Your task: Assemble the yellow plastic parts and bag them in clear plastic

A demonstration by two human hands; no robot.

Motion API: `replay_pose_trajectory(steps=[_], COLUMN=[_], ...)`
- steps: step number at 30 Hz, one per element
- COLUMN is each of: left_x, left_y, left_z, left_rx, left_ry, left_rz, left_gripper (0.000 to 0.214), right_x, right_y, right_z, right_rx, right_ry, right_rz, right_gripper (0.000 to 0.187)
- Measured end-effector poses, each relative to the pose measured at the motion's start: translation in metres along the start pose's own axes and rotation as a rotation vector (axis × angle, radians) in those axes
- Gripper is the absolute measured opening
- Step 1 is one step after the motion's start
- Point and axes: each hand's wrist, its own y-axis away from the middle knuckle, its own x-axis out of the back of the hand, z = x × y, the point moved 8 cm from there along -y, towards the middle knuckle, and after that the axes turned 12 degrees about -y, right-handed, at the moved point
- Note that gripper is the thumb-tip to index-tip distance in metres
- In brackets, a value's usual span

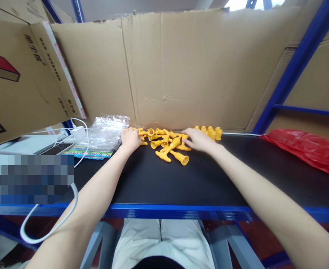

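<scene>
Several yellow plastic funnel-shaped parts lie in a loose pile at the far side of the black tabletop. My left hand rests at the pile's left edge, fingers curled down onto the parts there. My right hand lies on the pile's right side, its fingers stretched flat over the parts. A small upright cluster of yellow caps stands just beyond my right hand, against the cardboard wall.
A clear plastic bag lies left of the pile on a colourful packet. A white charger and cable trail off the left edge. A red plastic bag is at right. Cardboard walls the back.
</scene>
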Motion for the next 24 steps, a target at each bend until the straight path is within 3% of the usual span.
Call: replay_pose_trajectory(steps=[2,4,9,17,20,24], left_x=[0.01,0.016,0.022,0.053,0.056,0.052], left_y=[0.003,0.006,0.011,0.036,0.044,0.043], left_z=[0.011,0.022,0.041,0.073,0.085,0.086], left_rx=[-0.048,-0.105,-0.215,-0.589,-0.611,-0.514], left_ry=[0.023,0.049,0.127,0.328,0.322,0.257], left_rz=[0.044,0.051,0.079,0.227,0.176,0.13], left_gripper=[0.032,0.03,0.028,0.04,0.047,0.04], right_x=[-0.014,-0.027,-0.041,-0.024,-0.012,-0.003], right_y=[0.0,0.001,0.002,0.002,0.0,0.0], right_z=[-0.026,-0.041,-0.041,-0.035,-0.04,-0.048], right_rx=[0.175,0.256,0.236,0.244,0.234,0.252], right_ry=[-0.036,-0.05,-0.029,0.024,0.077,0.156], right_rz=[-0.03,-0.081,-0.14,-0.085,-0.009,0.043], right_gripper=[0.041,0.041,0.023,0.015,0.019,0.022])
